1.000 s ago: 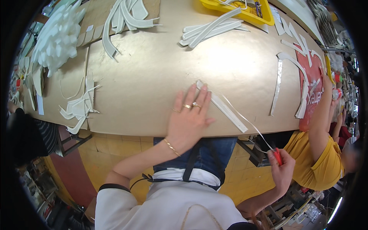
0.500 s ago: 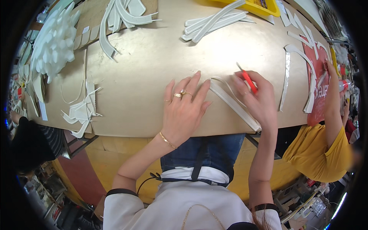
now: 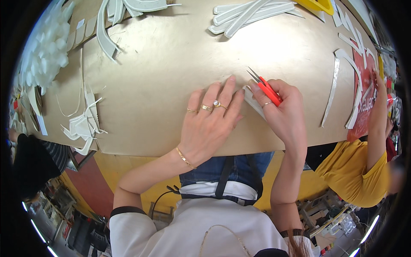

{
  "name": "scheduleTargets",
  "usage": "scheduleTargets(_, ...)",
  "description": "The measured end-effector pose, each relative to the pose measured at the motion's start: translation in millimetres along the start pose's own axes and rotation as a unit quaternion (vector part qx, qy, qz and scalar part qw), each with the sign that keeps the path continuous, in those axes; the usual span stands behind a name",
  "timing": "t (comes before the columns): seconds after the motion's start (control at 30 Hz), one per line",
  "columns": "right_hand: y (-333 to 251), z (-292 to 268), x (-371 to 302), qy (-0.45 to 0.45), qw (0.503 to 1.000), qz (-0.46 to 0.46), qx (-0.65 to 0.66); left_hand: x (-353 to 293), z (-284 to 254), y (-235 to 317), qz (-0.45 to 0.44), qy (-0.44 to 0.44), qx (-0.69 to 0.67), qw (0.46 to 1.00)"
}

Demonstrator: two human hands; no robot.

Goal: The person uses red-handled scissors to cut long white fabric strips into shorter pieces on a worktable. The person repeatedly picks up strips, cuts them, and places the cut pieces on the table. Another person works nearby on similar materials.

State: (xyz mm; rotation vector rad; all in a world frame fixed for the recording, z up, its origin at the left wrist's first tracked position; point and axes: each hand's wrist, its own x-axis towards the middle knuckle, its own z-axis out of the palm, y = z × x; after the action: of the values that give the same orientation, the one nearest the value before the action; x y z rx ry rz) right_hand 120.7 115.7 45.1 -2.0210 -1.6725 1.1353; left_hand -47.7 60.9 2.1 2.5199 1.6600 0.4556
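My left hand [image 3: 212, 118] lies flat on the brown tabletop with its fingers spread and its thumb partly hidden. Close beside its index finger is the upper end of a narrow white padded strip [image 3: 253, 102]. Most of that strip is hidden beneath my right hand [image 3: 280, 109]. The right fingers are closed round a red-handled pointed tool [image 3: 269, 91]. Its two slim dark tips stand a little apart, pointing up and left, away from the strip. I cannot tell whether the right hand also touches the strip.
White padded strips lie piled [image 3: 248, 17] by a yellow tray [image 3: 319, 5]. Curved white pieces [image 3: 107, 32], white scraps [image 3: 83, 126] and a translucent white bundle [image 3: 45, 55] are at left. Rightward are loose strips [image 3: 330, 92], a red plastic bag [image 3: 366, 94] and a person in yellow [image 3: 353, 171].
The pointed tool has turned, and its two tips now show apart. My right hand has moved over the strip and covers more of it. The whole view has shifted slightly.
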Motion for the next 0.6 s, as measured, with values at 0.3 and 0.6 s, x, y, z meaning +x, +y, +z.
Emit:
scheduleTargets(0.3, 3.9, -0.7, -18.2, 0.007, 0.999, -0.033, -0.029, 1.7, 1.6, 0.1, 0.008, 0.031, -0.006, 0.999)
scheduleTargets(0.6, 10.4, 5.2, -16.3, 0.028, 0.998, -0.049, 0.005, 1.4, -1.0, 4.3, -0.008, 0.002, 0.015, 1.0)
